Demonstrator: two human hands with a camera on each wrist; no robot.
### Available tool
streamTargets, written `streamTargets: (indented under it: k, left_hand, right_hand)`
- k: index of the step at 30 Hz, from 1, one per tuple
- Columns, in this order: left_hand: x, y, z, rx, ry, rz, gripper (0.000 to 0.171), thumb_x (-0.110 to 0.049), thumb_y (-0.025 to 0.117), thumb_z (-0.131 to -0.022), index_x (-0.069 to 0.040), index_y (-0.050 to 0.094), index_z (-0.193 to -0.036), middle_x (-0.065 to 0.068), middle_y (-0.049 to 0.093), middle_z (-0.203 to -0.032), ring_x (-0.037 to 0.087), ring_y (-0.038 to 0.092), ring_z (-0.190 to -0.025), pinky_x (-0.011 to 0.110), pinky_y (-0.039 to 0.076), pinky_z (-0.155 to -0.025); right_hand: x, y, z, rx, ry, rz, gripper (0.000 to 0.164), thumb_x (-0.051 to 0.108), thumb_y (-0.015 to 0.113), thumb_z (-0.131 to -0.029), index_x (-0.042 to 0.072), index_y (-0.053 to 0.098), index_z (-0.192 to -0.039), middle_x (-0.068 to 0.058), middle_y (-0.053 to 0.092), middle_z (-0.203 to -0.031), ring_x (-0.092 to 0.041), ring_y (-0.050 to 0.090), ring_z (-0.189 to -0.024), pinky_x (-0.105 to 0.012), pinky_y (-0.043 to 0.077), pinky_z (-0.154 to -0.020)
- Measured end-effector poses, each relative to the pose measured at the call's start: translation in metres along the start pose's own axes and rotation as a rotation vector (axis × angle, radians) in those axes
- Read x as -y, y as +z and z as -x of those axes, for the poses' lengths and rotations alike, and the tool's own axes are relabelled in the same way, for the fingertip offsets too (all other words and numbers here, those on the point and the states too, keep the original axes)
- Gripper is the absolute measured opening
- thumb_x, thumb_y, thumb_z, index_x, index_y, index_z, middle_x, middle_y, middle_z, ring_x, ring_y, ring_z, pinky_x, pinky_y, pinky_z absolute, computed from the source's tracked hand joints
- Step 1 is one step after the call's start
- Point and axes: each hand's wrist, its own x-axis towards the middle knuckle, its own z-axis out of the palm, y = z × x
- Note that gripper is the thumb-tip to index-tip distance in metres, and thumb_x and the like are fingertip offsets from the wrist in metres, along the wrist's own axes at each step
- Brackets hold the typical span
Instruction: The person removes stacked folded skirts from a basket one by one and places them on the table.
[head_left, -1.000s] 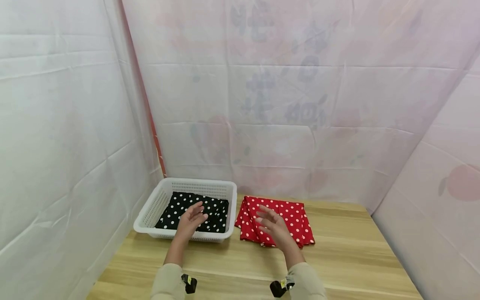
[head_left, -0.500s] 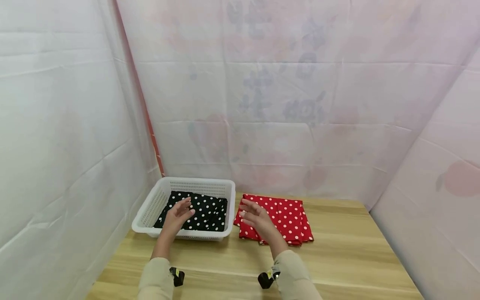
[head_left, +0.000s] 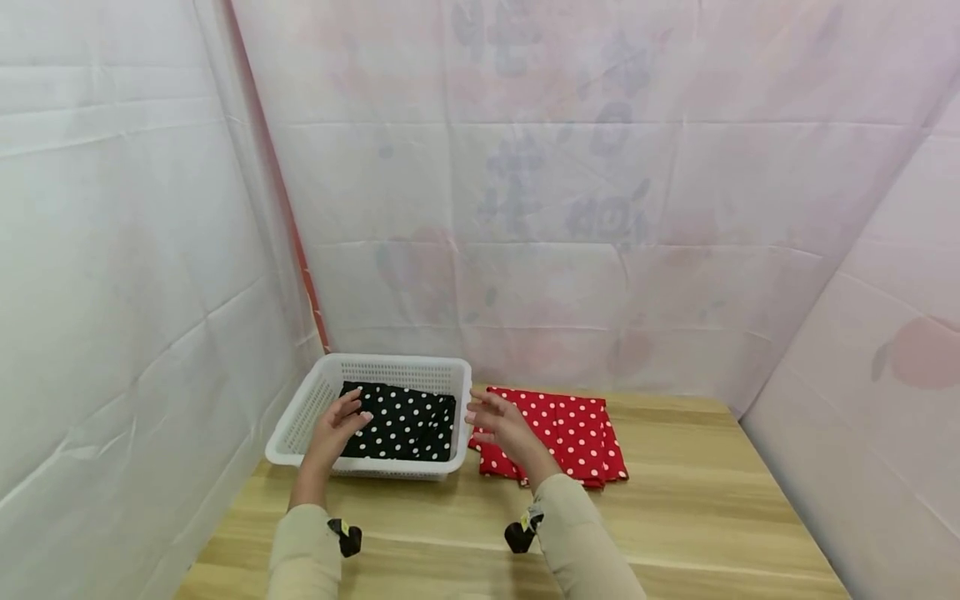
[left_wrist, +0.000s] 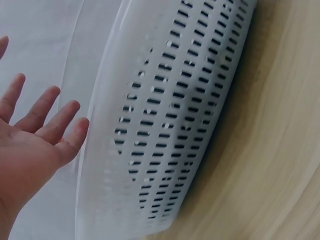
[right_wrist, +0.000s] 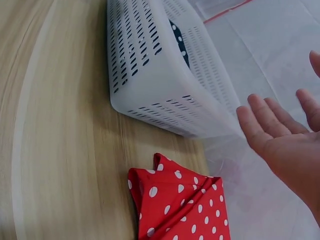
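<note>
A white plastic basket (head_left: pixel 441 468) stands at the left of the table, and inside it lies a folded black cloth with white dots (head_left: pixel 401 421). To the basket's right, a folded red cloth with white dots (head_left: pixel 573 433) rests on the wood. My left hand (head_left: pixel 333 429) hovers over the basket's front rim, fingers relaxed and holding nothing. Above the red cloth's left part, near the basket's right side, is my right hand (head_left: pixel 506 432), its fingers loosely spread and bare of any object. Both wrist views show the hands apart from the basket wall (left_wrist: pixel 165 115).
The wooden table (head_left: pixel 697 500) runs forward to a pale printed curtain (head_left: pixel 540 292) at the back. More white sheeting (head_left: pixel 150 292) hangs on the left, close to the basket. A small black camera is strapped at each wrist.
Both hands have shifted left, the right one from over the middle of the red cloth toward the basket's right side. Basket and cloths keep their places.
</note>
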Motion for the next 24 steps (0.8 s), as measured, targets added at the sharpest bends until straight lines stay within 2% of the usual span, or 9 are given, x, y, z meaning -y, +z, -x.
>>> streamTargets:
  k: [5, 11, 14, 17, 24]
  left_hand:
    - [-0.004, -0.011, -0.003, -0.018, 0.0, -0.027, 0.062, -0.025, 0.064, -0.089, -0.01, 0.036, -0.142, 0.019, 0.036, -0.14, 0.034, 0.037, -0.124, 0.051, 0.031, -0.1]
    - [-0.006, -0.021, -0.005, -0.006, -0.031, -0.068, 0.062, -0.025, 0.062, -0.091, -0.01, 0.033, -0.144, 0.02, 0.034, -0.141, 0.036, 0.035, -0.126, 0.05, 0.03, -0.102]
    - [-0.006, -0.024, -0.008, 0.01, -0.038, -0.093, 0.066, -0.029, 0.063, -0.09, -0.01, 0.032, -0.145, 0.021, 0.032, -0.143, 0.037, 0.032, -0.128, 0.052, 0.029, -0.102]
    - [-0.003, -0.028, -0.012, 0.031, -0.041, -0.116, 0.069, -0.029, 0.064, -0.089, -0.009, 0.03, -0.145, 0.023, 0.03, -0.143, 0.04, 0.028, -0.129, 0.053, 0.03, -0.101]
    - [0.007, -0.037, -0.014, 0.016, -0.1, -0.161, 0.071, -0.03, 0.065, -0.088, -0.008, 0.029, -0.145, 0.025, 0.029, -0.142, 0.039, 0.024, -0.131, 0.055, 0.028, -0.101]
  right_hand:
    - [0.004, 0.004, -0.007, -0.006, -0.005, 0.023, 0.055, 0.01, 0.062, -0.088, 0.009, 0.043, -0.139, -0.022, 0.043, -0.135, -0.031, 0.051, -0.113, -0.049, 0.042, -0.092]
    - [0.007, 0.011, -0.012, 0.034, 0.0, 0.201, 0.056, 0.012, 0.066, -0.085, 0.009, 0.046, -0.137, -0.017, 0.048, -0.131, -0.029, 0.053, -0.111, -0.048, 0.043, -0.091]
    - [0.01, 0.014, -0.014, 0.04, 0.01, 0.247, 0.056, 0.012, 0.066, -0.085, 0.006, 0.045, -0.137, -0.018, 0.048, -0.13, -0.028, 0.055, -0.108, -0.046, 0.045, -0.09]
    - [0.011, 0.017, -0.016, 0.039, 0.033, 0.254, 0.056, 0.011, 0.066, -0.085, 0.005, 0.044, -0.136, -0.019, 0.049, -0.127, -0.029, 0.056, -0.105, -0.045, 0.046, -0.089]
    - [0.005, 0.032, -0.019, 0.043, 0.093, 0.209, 0.058, 0.008, 0.066, -0.084, 0.004, 0.043, -0.137, -0.022, 0.046, -0.125, -0.03, 0.055, -0.105, -0.049, 0.043, -0.091]
